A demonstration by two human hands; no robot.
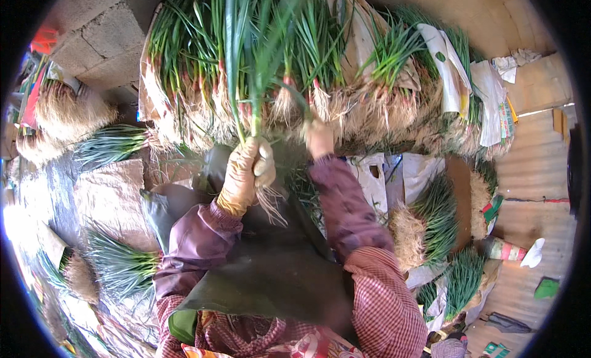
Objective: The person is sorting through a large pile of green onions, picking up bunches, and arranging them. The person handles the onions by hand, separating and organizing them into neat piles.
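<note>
My left hand (pixel 245 173), in a cream-coloured glove, is closed around the lower stems of a few green onions (pixel 256 115). Their long leaves rise away from me, blurred at the tips, and pale roots (pixel 269 204) dangle below the fist. To its right, my right hand (pixel 319 138) is smeared by motion at the front edge of a big heap of green onions (pixel 191 62). A green leaf runs up to its fingers, but whether they grip it is unclear. The heap's pale roots face me.
A dark apron (pixel 265 284) covers my lap. More bundles of green onions lie at the left (pixel 123 259) and right (pixel 438 222), some wrapped in pale sheets. Concrete blocks (pixel 114 38) stand at the far left. Corrugated sheeting (pixel 529 167) runs along the right.
</note>
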